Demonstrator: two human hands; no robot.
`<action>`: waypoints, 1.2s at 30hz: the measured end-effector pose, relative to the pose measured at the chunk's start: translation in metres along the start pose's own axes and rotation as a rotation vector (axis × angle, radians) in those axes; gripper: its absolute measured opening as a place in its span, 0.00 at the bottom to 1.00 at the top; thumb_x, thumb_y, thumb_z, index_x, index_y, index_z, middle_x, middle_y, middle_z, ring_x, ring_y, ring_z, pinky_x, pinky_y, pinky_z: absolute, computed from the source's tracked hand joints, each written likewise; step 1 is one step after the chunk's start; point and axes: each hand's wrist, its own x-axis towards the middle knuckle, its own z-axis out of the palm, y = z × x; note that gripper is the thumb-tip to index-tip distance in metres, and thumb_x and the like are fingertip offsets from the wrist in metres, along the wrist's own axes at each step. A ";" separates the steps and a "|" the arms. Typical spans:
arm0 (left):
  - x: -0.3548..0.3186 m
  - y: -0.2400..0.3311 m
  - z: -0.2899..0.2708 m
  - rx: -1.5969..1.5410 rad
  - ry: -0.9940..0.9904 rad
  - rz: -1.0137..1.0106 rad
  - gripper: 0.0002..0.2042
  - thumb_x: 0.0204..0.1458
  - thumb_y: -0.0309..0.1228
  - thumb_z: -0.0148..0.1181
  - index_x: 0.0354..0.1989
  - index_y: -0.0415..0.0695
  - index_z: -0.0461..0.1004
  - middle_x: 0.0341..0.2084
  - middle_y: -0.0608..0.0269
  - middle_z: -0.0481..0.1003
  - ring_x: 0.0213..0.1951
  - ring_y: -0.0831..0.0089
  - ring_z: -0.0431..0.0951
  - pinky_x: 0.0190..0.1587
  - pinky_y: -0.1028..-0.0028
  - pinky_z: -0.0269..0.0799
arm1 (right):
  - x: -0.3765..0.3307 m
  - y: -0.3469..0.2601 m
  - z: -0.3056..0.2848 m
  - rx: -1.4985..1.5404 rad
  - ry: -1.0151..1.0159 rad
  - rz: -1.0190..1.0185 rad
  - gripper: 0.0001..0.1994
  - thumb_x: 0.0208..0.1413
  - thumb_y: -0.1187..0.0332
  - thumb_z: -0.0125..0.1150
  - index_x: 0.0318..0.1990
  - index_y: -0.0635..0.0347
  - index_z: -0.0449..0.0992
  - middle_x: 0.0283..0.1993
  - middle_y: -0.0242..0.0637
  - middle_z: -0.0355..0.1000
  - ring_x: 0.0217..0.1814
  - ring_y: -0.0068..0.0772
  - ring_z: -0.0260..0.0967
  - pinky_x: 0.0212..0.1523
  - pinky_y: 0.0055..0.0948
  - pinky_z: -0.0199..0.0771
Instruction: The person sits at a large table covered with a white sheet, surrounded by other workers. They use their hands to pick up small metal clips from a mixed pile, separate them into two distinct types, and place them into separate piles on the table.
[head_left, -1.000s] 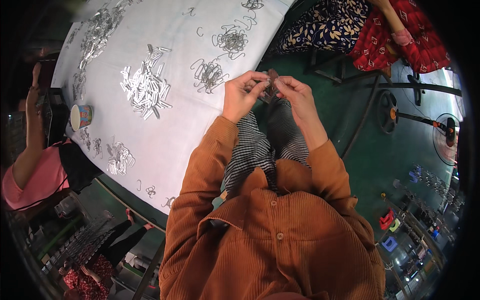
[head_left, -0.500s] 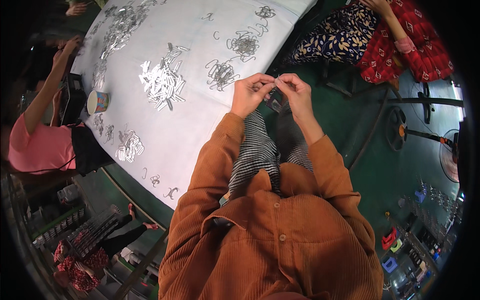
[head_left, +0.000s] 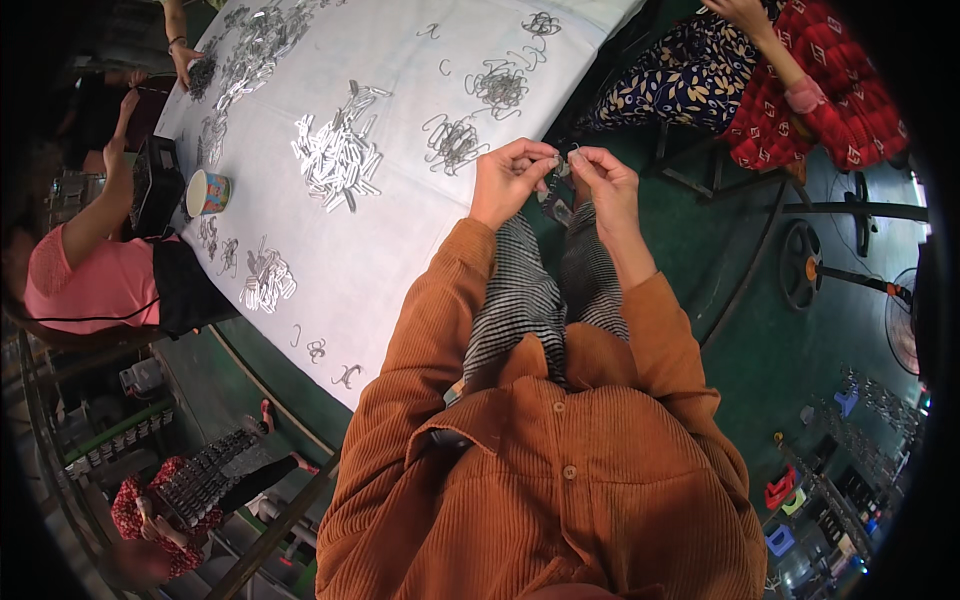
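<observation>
Pinching small bent metal wire piece (head_left: 570, 158) between fingertips, left hand (head_left: 508, 180) and right hand (head_left: 605, 180) closed on it, above lap beside white cloth-covered table (head_left: 400, 250) — many loose silvery wire heaps (head_left: 335, 155) lie unworked, so judged far from finished.

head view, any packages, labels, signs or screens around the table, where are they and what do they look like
Paper cup: on the white table near its left edge, round, printed wrap in blue, orange and red.
Black box: just left of the cup at the table's edge, dark and rectangular; what it holds cannot be told.
No signs or screens can be made out.
</observation>
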 end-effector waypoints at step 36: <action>0.079 0.041 -0.207 1.483 0.252 0.150 0.06 0.51 0.27 0.59 0.36 0.45 0.80 0.34 0.63 0.79 0.40 0.61 0.78 0.42 0.63 0.74 | -0.011 -0.016 0.002 -0.124 -0.108 -0.262 0.03 0.56 0.83 0.58 0.36 0.69 0.74 0.40 0.37 0.72 0.43 0.26 0.74 0.48 0.24 0.74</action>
